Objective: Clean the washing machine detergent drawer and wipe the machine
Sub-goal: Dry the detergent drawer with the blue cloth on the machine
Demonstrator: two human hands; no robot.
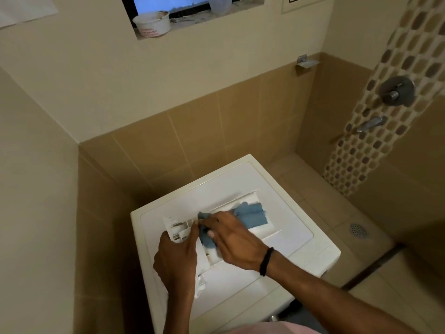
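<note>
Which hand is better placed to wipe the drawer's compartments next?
Right. The right hand pinches the blue cloth against the drawer; the left hand grips the drawer's edge, steadying it.

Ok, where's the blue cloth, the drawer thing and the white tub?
blue cloth (252, 215): head view, its spread-out far end.
detergent drawer (179, 229): head view, its open compartments.
white tub (151, 24): head view, its front wall.

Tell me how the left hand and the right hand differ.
The left hand grips the white drawer; the right hand holds a blue cloth against it. The right wrist wears a black band; the left wrist is bare. Both work over the top of the washing machine.
</note>
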